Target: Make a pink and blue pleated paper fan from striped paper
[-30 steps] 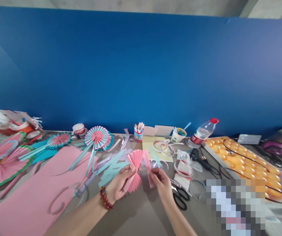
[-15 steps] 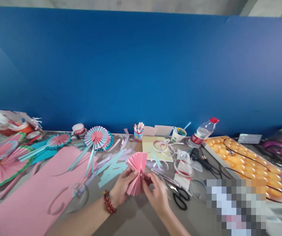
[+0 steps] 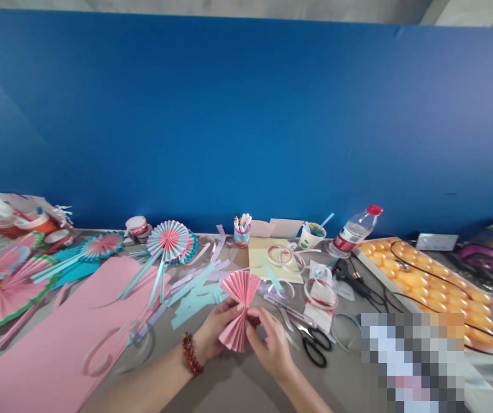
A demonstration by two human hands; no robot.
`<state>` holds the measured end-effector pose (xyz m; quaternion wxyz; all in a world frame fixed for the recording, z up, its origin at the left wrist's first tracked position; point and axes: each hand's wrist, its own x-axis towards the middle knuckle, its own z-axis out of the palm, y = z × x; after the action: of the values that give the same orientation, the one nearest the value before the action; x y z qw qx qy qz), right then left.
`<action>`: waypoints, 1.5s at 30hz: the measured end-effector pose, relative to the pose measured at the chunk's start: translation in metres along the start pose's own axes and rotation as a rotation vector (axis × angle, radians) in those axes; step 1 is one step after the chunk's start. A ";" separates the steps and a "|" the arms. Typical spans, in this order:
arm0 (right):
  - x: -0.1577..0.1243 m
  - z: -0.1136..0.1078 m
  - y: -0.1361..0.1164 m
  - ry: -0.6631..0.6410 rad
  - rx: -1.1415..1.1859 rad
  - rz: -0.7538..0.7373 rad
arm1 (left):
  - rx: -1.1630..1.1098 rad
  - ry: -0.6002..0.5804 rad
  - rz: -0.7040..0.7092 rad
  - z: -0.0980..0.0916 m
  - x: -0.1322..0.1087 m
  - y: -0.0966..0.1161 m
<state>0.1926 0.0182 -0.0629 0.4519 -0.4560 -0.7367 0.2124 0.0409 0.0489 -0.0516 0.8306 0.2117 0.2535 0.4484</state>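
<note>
A pleated pink paper fan [image 3: 241, 287] is held upright over the table, pinched narrow at its middle and flaring at both ends like a bow. My left hand [image 3: 217, 328], with a beaded bracelet [image 3: 191, 354] on its wrist, grips the fan's waist from the left, thumb across the folds. From the right, the fingers of my right hand [image 3: 268, 338] close on the same waist; their tips are partly hidden by the paper. Black-handled scissors [image 3: 315, 346] lie just right of my right hand, beside a slim cutter [image 3: 291, 310].
Pink paper sheets [image 3: 57, 338] cover the left, near finished paper rosettes [image 3: 169, 241]. Blue and lilac strips [image 3: 194, 304] lie behind my hands. Tape rolls [image 3: 320, 293], a pen cup [image 3: 241, 235], a water bottle [image 3: 353, 232] and a lit bulb tray [image 3: 422, 281] stand right and back.
The pink fan's upper end has spread wider and its whole shape sits slightly lower. Both hands stay at its waist, with only small finger shifts.
</note>
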 end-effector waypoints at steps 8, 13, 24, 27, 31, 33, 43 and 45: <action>0.006 -0.008 0.004 -0.016 0.099 0.029 | 0.099 -0.085 -0.068 -0.006 -0.001 0.006; 0.006 -0.001 0.011 0.081 0.384 0.221 | 0.186 -0.074 -0.062 -0.005 -0.004 0.006; 0.001 0.001 0.009 -0.007 0.562 0.332 | 0.701 -0.145 -0.075 -0.019 0.003 0.036; 0.001 0.003 0.010 -0.006 0.505 0.281 | 0.824 -0.180 -0.041 -0.015 0.001 0.047; 0.000 0.007 0.016 0.018 0.457 0.275 | 1.011 -0.175 0.082 -0.006 -0.003 0.055; 0.000 0.007 0.020 0.022 0.473 0.308 | 1.100 -0.140 0.149 -0.003 -0.005 0.054; 0.007 0.006 0.018 0.098 0.641 0.451 | 1.236 -0.172 0.265 0.010 -0.012 0.048; 0.009 0.005 0.016 0.105 0.645 0.453 | 1.226 -0.173 0.247 0.010 -0.013 0.049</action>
<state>0.1943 0.0342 -0.0726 0.5509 -0.4519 -0.4887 0.5034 0.0096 0.0621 -0.0123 0.5180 0.7123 0.3700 0.2957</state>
